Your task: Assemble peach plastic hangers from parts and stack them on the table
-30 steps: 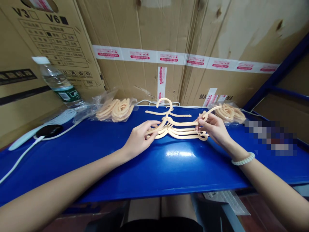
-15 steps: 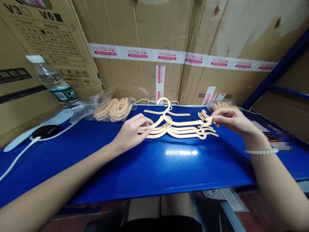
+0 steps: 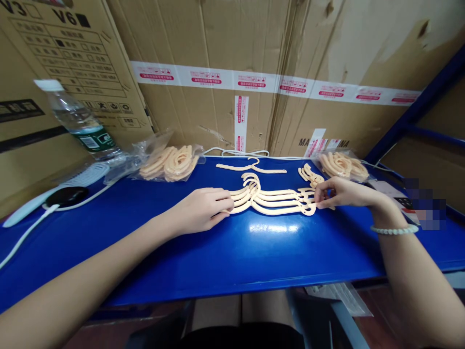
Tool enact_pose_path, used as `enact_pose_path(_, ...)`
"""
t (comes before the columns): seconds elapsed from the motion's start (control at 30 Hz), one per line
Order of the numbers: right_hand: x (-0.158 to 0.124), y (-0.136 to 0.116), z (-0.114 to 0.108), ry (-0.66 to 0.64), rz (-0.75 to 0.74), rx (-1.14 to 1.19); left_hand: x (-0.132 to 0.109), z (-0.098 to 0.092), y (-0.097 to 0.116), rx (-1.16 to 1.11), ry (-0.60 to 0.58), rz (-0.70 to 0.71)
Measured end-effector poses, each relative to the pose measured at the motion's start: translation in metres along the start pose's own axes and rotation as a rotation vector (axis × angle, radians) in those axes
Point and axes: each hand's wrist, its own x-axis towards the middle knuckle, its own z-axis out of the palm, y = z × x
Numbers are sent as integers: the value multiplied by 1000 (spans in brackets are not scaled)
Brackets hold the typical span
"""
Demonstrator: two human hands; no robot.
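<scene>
Several cream plastic clothes hangers lie nested in a row on the blue table, hooks toward the back. The nearest clothes hanger [image 3: 278, 212] lies flat at the front of that row. My left hand [image 3: 205, 209] is closed on its left end, and the fingers cover that end. At the right end, my right hand [image 3: 336, 191] pinches the tip beside the curled hook parts. Behind the row is a separate hanger piece [image 3: 232, 167] with a hook and two short arms. Small curved cream pieces [image 3: 309, 175] are piled near my right fingers.
Clear bags of cream parts [image 3: 178, 162] [image 3: 341, 165] stand at back left and back right. At left are a water bottle [image 3: 85, 131], a pale hairbrush [image 3: 78, 182] and a black disc with a white cable [image 3: 67, 196]. Cardboard boxes [image 3: 218, 111] wall off the back.
Both hands have brought the raised hanger down and toward me, onto the table at the front of the row. My right hand has moved slightly down.
</scene>
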Motion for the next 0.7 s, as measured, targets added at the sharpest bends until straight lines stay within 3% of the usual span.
enact_pose_path(0.7,3,8,2,38,47,-103,-1,6,-6,204,73,4)
